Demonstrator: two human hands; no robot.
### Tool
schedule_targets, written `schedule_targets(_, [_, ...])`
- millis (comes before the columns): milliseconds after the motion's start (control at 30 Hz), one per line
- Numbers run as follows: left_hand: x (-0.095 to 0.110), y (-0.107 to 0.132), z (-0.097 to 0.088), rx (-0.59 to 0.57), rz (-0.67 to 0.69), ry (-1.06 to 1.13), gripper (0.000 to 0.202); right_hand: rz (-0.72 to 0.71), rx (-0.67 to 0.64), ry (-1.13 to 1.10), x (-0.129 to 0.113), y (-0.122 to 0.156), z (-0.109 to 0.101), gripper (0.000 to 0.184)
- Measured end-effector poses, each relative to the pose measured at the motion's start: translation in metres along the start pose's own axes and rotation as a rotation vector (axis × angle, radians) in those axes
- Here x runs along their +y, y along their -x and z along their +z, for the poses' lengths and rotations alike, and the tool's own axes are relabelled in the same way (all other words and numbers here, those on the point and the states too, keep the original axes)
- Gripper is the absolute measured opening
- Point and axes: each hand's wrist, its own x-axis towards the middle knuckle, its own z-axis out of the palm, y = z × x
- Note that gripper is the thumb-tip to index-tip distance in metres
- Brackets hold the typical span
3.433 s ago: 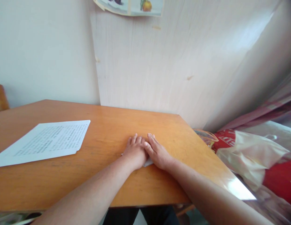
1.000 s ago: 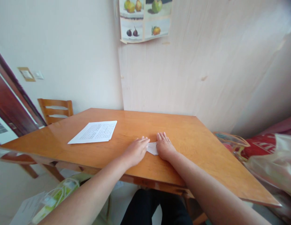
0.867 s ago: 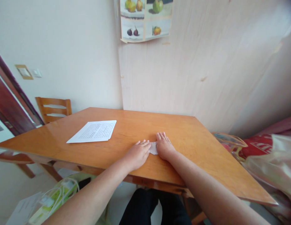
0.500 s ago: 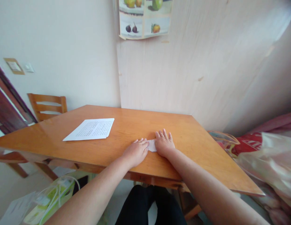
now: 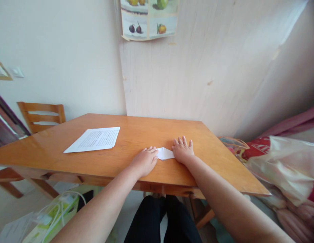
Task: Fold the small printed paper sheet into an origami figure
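Observation:
A small folded white paper point(image 5: 164, 154) lies flat on the wooden table point(image 5: 147, 130), between my two hands. My left hand point(image 5: 146, 161) rests palm down over the paper's left end, its fingers stretched out. On the other side, my right hand point(image 5: 182, 150) lies flat with fingers spread, touching the paper's right tip. Both ends of the paper are partly hidden under the hands, while its pointed middle part shows.
A stack of printed sheets point(image 5: 93, 139) lies on the table's left part. Behind it stands a wooden chair point(image 5: 43, 116). Plastic bags point(image 5: 286, 165) are piled beyond the right edge. A green-and-white bag with cables point(image 5: 55, 212) is below on the left.
My right hand has slid to the right, away from my left hand, so more of the folded paper shows. The camera view has turned slightly to the right.

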Motion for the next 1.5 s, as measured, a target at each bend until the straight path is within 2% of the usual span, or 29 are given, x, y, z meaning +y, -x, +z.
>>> schedule_targets(167, [0.001,0.001,-0.002,0.012,0.007,0.001,0.047,0.014,0.069,-0.062,0.02,0.003,-0.015,0.052])
schedule_targets(300, [0.001,0.002,-0.003,0.023,0.021,0.015,0.046,-0.16,0.065,-0.137,0.027,0.026,-0.021,0.052])
schedule_targets(500, [0.005,0.007,-0.009,0.015,0.061,0.045,0.043,-0.398,0.019,-0.199,0.023,0.076,-0.018,0.056])
schedule_targets(633, [0.012,0.026,-0.019,0.0,0.098,0.056,0.044,-0.475,0.018,-0.224,0.024,0.108,-0.021,0.066])
schedule_targets(800, [0.021,0.06,-0.027,-0.044,0.137,0.073,0.073,-0.538,0.044,-0.202,0.028,0.149,-0.021,0.073])
schedule_targets(867, [0.022,0.07,-0.026,-0.035,0.157,0.071,0.074,-0.56,0.095,-0.19,0.028,0.162,-0.018,0.064])
schedule_targets(967, [0.024,0.078,-0.019,0.041,0.17,0.094,0.052,-0.581,0.189,-0.221,0.027,0.174,-0.015,0.038])
schedule_targets(1033, [0.026,0.08,-0.015,0.097,0.186,0.136,0.042,-0.58,0.231,-0.281,0.026,0.178,-0.018,0.029])
schedule_targets(1133, [0.031,0.082,-0.017,0.166,0.21,0.227,0.032,-0.564,0.245,-0.391,0.024,0.181,-0.03,0.025])
schedule_targets(1267, [0.042,0.086,-0.028,0.235,0.203,0.348,0.025,-0.545,0.22,-0.563,0.023,0.184,-0.054,0.025])
schedule_targets(1367, [0.05,0.09,-0.037,0.203,0.216,0.389,0.025,-0.5,0.195,-0.689,0.02,0.187,-0.073,0.034])
schedule_targets(1500, [0.056,0.094,-0.044,0.157,0.224,0.4,0.024,-0.55,0.215,-0.627,0.012,0.186,-0.094,0.031])
